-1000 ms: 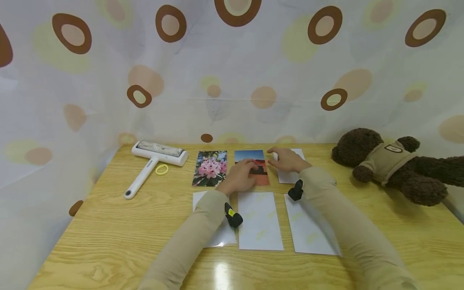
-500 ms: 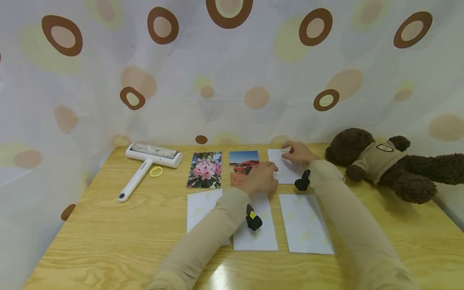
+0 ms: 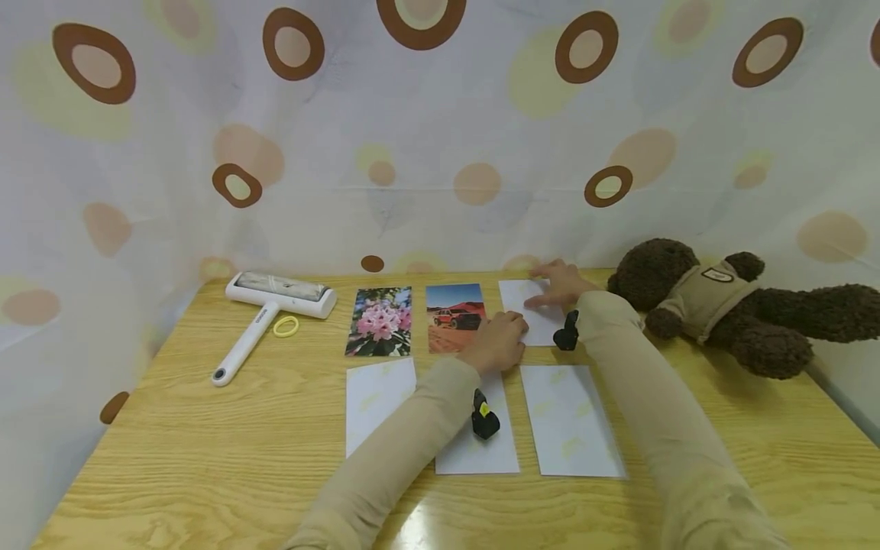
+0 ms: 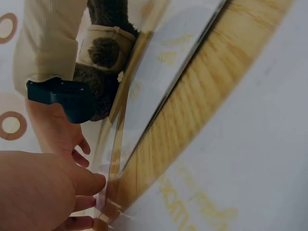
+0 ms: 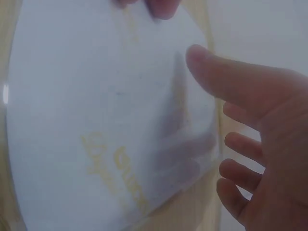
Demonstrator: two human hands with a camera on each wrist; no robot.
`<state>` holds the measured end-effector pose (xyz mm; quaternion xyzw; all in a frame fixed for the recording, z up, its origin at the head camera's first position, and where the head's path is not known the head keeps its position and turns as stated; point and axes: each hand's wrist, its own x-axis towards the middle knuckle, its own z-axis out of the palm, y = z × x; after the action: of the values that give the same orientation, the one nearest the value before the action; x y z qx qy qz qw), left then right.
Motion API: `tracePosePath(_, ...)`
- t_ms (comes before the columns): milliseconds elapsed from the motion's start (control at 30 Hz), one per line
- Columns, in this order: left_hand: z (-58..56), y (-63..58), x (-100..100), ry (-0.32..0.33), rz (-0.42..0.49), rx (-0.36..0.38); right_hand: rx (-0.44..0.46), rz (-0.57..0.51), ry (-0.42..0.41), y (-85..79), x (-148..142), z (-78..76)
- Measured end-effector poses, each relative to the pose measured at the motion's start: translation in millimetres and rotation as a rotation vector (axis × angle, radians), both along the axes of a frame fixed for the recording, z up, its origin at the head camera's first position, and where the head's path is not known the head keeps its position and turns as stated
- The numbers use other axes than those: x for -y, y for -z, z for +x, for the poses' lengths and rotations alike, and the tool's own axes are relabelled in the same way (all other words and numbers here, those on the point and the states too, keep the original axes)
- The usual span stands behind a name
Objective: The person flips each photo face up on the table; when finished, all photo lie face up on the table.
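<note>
Though blank-looking from head view, white card (image 5: 82,106) under wide-spread right hand (image 3: 564,286) yellow-lettered from right wrist, left hand (image 3: 496,342), grip unclear.

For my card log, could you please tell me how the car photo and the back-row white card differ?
The car photo shows a red vehicle on sand; the white card shows faint yellow lettering on white. The right hand partly covers the white card, not the car photo. Both are rectangular.
</note>
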<state>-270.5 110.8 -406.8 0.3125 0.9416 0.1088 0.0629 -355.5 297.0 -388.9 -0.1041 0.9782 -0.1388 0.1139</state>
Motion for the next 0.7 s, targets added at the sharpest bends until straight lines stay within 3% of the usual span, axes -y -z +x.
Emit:
tracePosePath(133, -1.0, 2.0, 1, 0.006, 0.008, -0.003, 0.03, 0.01, -0.004, 1.3, 0, -0.9)
tracePosePath(400, -0.9, 4.0, 1, 0.0, 0.026, -0.019, -0.034, -0.013, -0.067, 9.4, -4, -11.3)
tracePosePath(700, -0.2, 3.3, -2, -0.011, 0.025, 0.004, -0.034, 0.018, -0.098, 12.2, -10, -20.5)
